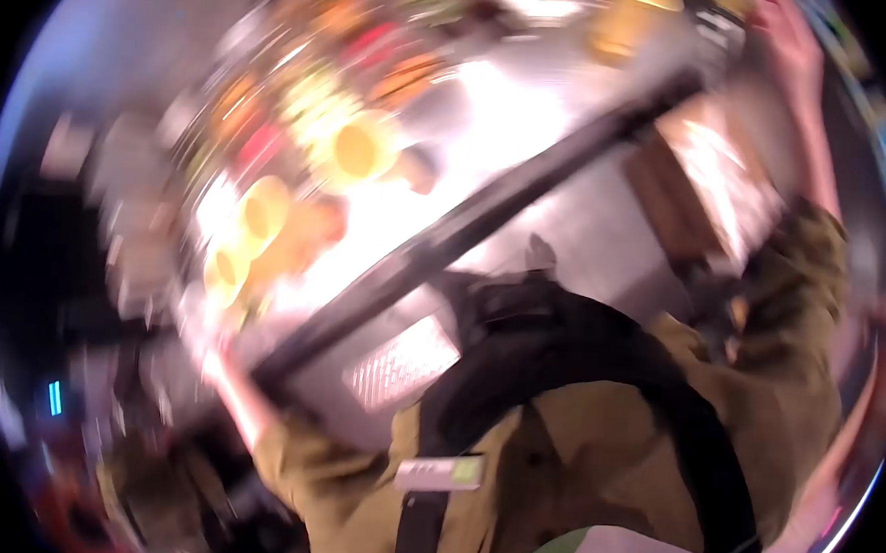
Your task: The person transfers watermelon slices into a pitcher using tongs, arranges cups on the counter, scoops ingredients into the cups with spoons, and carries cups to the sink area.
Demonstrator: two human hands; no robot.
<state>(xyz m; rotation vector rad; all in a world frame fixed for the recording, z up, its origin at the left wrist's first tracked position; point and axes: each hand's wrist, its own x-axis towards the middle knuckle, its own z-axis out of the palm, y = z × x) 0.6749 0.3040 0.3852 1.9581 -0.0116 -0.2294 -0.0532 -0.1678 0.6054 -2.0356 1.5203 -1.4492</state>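
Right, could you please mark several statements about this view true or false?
1. A long dark bar crosses the picture diagonally. True.
2. The wearer's sleeves are white. False: they are brown.
3. A pale tag sits on a black strap. True.
4. The left hand shows higher in the picture than the right hand. False: the right hand is higher.
5. Yellow round items show beyond the bar. True.

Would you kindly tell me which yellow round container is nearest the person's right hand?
The yellow container at the picture's top edge is nearest the right hand; the other three yellow containers cluster well to its left.
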